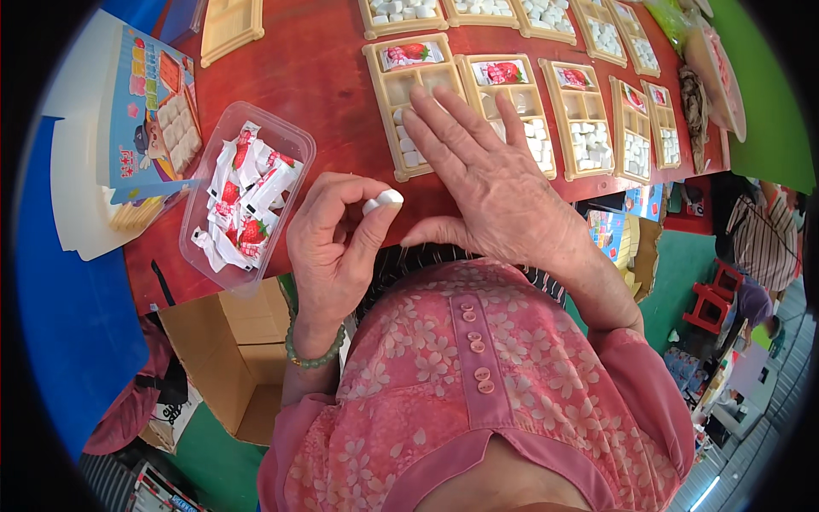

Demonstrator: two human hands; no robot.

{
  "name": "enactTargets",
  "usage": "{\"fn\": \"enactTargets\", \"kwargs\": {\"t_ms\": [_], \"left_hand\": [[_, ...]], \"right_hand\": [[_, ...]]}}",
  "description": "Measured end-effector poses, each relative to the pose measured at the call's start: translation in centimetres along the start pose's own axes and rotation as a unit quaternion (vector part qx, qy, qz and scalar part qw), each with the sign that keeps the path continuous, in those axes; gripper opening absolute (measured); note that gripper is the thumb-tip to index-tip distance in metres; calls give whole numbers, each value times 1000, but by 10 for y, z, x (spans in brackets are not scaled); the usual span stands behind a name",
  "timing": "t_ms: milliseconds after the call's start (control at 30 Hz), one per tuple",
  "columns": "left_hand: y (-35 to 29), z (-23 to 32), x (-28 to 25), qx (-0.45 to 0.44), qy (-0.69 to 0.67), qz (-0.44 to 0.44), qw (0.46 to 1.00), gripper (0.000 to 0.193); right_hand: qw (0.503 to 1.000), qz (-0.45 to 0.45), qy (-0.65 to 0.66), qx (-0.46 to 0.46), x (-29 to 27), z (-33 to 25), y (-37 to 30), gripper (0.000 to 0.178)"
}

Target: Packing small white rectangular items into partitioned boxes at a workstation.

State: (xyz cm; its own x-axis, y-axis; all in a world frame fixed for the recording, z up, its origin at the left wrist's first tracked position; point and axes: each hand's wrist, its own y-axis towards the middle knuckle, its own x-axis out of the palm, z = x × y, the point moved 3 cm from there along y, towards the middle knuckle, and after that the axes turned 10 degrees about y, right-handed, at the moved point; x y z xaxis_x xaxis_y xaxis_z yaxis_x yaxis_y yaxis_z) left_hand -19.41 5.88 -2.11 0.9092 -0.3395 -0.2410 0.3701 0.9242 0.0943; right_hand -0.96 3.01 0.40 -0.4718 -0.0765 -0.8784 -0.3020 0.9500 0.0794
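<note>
Two or so small white pieces (384,201) were pinched between thumb and forefinger of the left hand (328,239), above the near edge of the red table (320,60). Right hand (505,192): palm down, fingers spread, thumb held wide; fingertips overlapped the leftmost beige tray (401,87) of the near row. Contact with it: could not tell. That tray carried a strawberry-print packet (411,55) in its far compartment and white pieces nearer. Four similar filled trays ran to its right; a second row of filled trays lay beyond. Just left of the left hand stood a clear plastic tub (275,131) of strawberry-print packets. Farther left: a blue printed box (147,111). Green bead bracelet (314,360) on the left wrist.
</note>
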Motion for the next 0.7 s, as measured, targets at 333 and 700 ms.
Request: {"fn": "enactTargets", "kwargs": {"t_ms": [333, 700], "left_hand": [[5, -7, 0, 34, 11, 4, 999, 11], [6, 2, 5, 87, 64, 24, 994, 14]], "right_hand": [[999, 9, -42, -6, 8, 3, 6, 103], [998, 29, -26, 55, -26, 34, -20, 105]]}}
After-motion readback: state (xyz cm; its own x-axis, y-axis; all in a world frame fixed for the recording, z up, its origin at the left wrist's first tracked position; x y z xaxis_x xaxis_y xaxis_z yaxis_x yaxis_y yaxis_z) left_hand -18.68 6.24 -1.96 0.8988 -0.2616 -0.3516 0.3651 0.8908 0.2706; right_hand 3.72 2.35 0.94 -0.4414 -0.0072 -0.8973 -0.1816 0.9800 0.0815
